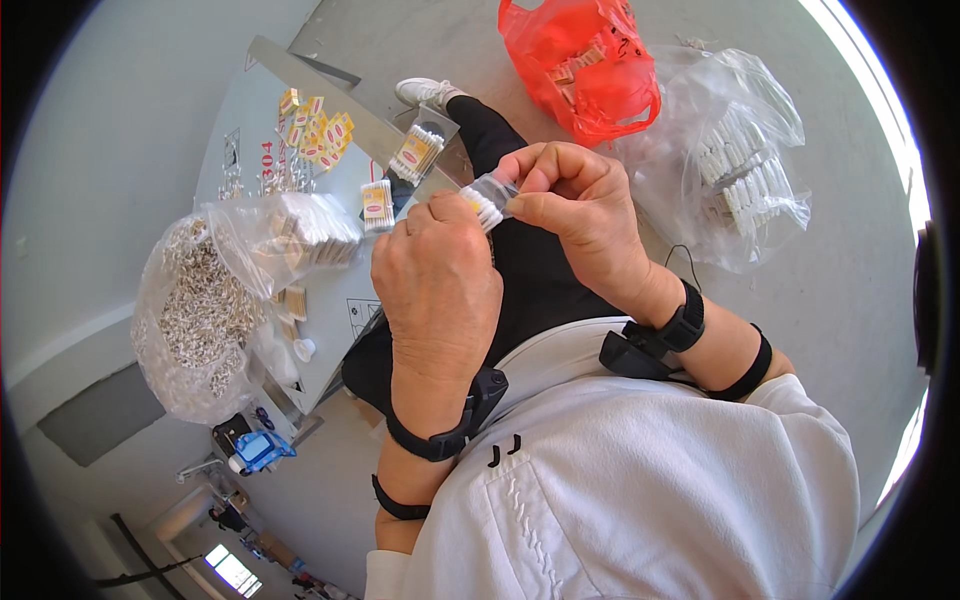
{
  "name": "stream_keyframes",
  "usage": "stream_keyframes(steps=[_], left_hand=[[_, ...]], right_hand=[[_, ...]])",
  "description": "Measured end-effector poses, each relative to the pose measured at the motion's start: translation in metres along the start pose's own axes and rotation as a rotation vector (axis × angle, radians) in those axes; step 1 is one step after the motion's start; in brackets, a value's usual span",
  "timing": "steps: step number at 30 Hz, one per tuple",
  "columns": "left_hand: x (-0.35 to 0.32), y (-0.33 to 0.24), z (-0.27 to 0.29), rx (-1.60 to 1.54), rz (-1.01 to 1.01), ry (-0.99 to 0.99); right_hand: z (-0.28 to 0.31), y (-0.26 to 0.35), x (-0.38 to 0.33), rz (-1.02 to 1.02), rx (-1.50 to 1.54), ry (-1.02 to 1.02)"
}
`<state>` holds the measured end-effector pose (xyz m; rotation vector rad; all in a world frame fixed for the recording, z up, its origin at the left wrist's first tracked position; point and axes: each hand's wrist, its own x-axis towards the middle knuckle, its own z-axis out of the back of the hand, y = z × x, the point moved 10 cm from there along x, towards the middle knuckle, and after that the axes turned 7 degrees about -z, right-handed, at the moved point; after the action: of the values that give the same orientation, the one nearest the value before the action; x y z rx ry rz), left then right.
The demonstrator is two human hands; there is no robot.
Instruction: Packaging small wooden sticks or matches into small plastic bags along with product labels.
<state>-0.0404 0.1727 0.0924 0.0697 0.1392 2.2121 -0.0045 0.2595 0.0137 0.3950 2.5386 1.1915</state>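
A small clear packet of cotton swabs with a yellow label card is between my two hands. My left hand is closed around the swab end, its fingers mostly hidden by the back of the hand. With thumb and fingers, my right hand pinches the clear plastic at the packet's other end. Just beyond my left hand, a swab bundle with a label card lies on the metal table. Farther off, a similar bundle in a clear packet rests near the table's edge.
Yellow and white cards are heaped on the table beside loose swabs. A large clear bag of loose swabs and stacked clear sleeves lie left. On the floor are a red plastic bag and a clear bag of swab packs.
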Motion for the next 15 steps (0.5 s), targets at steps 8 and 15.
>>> stream_keyframes(steps=[8, 15], left_hand=[[-0.003, 0.007, 0.003, -0.001, 0.013, -0.043], [-0.004, 0.006, 0.007, -0.015, -0.025, -0.121]], right_hand=[[0.038, -0.011, 0.007, -0.112, 0.171, -0.155], [0.027, 0.023, 0.009, 0.099, -0.174, -0.057]])
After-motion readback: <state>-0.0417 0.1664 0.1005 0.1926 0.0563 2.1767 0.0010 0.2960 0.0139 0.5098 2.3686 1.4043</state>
